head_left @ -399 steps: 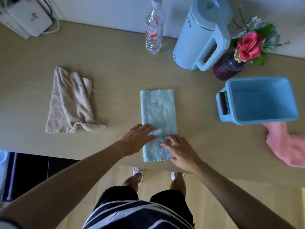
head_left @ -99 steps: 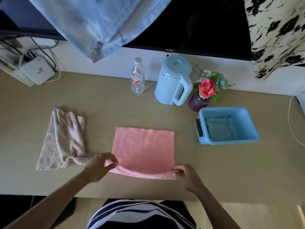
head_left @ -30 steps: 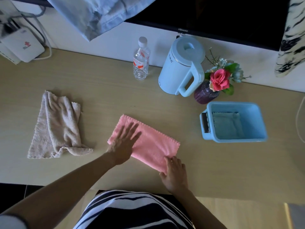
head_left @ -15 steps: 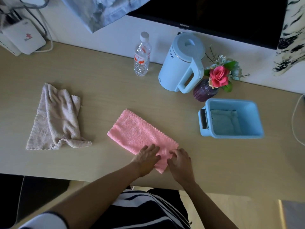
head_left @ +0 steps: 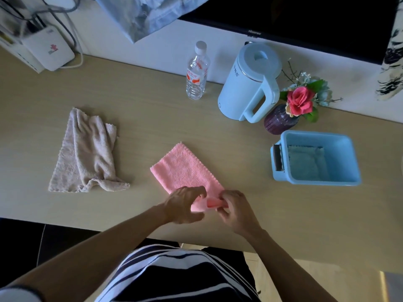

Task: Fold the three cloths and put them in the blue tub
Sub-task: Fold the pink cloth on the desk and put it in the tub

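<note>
A pink cloth (head_left: 185, 168), folded into a narrow strip, lies slantwise in the middle of the table. My left hand (head_left: 185, 203) and my right hand (head_left: 234, 209) both pinch its near end, which is lifted and curled a little off the table. A beige cloth (head_left: 87, 153) lies crumpled and unfolded at the left. The blue tub (head_left: 346, 158) stands at the right, with a folded light blue cloth (head_left: 305, 163) flat on its bottom.
Along the back wall stand a water bottle (head_left: 197, 71), a light blue kettle (head_left: 250, 83) and a purple vase with a pink rose (head_left: 298, 105), the vase just behind the tub. A white box with cables (head_left: 49, 51) sits at the far left. The table's front edge runs just below my hands.
Both hands went from pressing flat on the pink cloth to gripping its near end, and that end has come up off the table. The beige cloth and the tub have not moved.
</note>
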